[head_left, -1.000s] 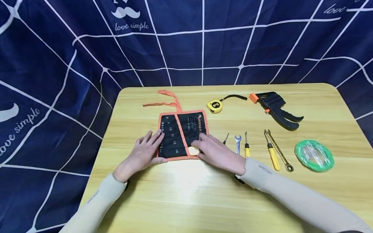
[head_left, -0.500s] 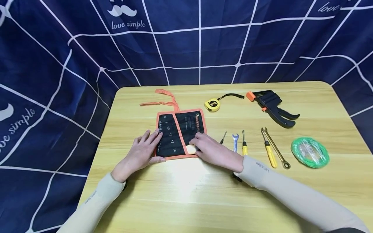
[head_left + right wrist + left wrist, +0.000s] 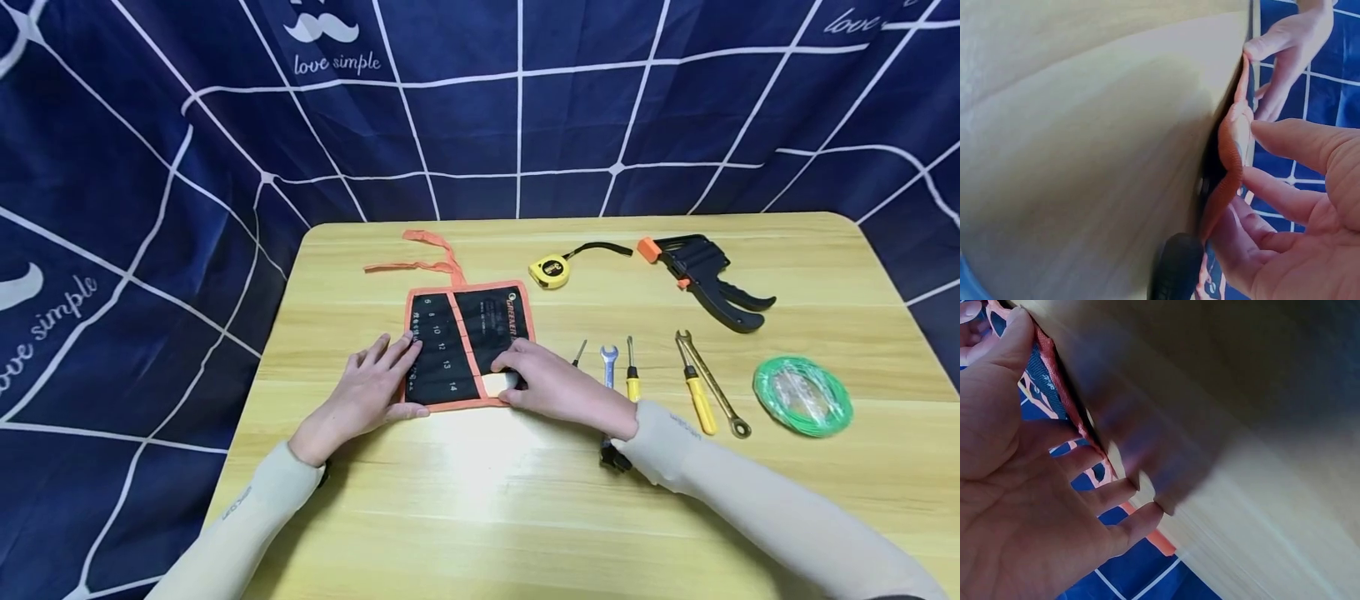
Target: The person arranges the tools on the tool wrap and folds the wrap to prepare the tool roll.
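A black tool pouch (image 3: 441,350) with orange edging and printed numbers lies flat on the table in the head view. My left hand (image 3: 372,382) rests over its left edge, fingers spread and thumb along the near edge. At the near right part, my right hand (image 3: 555,379) has bent fingers and thumb about the pouch, gripping its fabric near a bright pale patch (image 3: 498,384). What that patch is I cannot tell. In the right wrist view the pouch's orange edge (image 3: 1230,156) bulges up, with the fingertips (image 3: 1259,130) against it. Orange ties (image 3: 438,254) trail from the far edge.
Right of the pouch lie an open-end wrench (image 3: 609,358), yellow-handled screwdrivers (image 3: 701,404), a ratchet wrench (image 3: 722,392) and a green wire coil (image 3: 802,396). Farther back are a yellow tape measure (image 3: 550,272) and a black clamp (image 3: 708,279). Blue curtains (image 3: 480,108) border the wooden table (image 3: 450,517).
The right thumb and index finger have spread slightly apart at the pale patch, and the right wrist has shifted a little. The left hand and pouch stay in place.
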`<action>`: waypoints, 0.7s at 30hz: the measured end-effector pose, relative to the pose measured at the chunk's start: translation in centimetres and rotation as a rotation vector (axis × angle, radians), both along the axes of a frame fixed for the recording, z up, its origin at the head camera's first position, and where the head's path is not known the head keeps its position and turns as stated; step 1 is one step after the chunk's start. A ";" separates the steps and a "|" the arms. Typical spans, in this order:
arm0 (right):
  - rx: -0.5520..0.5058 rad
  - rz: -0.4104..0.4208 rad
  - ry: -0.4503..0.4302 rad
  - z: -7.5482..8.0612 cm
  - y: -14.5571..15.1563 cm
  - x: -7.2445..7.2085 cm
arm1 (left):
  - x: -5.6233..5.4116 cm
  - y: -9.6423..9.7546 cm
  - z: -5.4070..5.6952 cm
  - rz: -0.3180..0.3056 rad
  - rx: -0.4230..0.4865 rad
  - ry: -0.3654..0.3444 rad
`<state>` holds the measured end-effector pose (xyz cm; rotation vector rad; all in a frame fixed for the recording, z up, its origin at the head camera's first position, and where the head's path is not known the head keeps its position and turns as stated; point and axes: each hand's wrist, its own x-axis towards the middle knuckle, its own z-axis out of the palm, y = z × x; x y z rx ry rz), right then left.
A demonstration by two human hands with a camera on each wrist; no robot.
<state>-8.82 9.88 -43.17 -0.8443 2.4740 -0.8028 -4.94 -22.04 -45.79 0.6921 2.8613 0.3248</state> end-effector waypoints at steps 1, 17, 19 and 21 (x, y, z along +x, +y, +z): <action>-0.006 -0.008 -0.004 0.0 0.1 0.0 | 0.0 0.0 0.0 -0.002 -0.003 -0.001; -0.185 -0.116 -0.010 1.0 3.1 1.2 | -0.5 -0.4 0.9 -0.019 -0.023 -0.061; -0.207 -0.135 -0.004 1.3 3.6 1.4 | -0.6 -0.4 0.9 -0.005 -0.016 -0.068; -0.234 -0.157 0.002 1.5 4.3 1.6 | -0.7 -0.4 0.8 0.006 -0.008 -0.072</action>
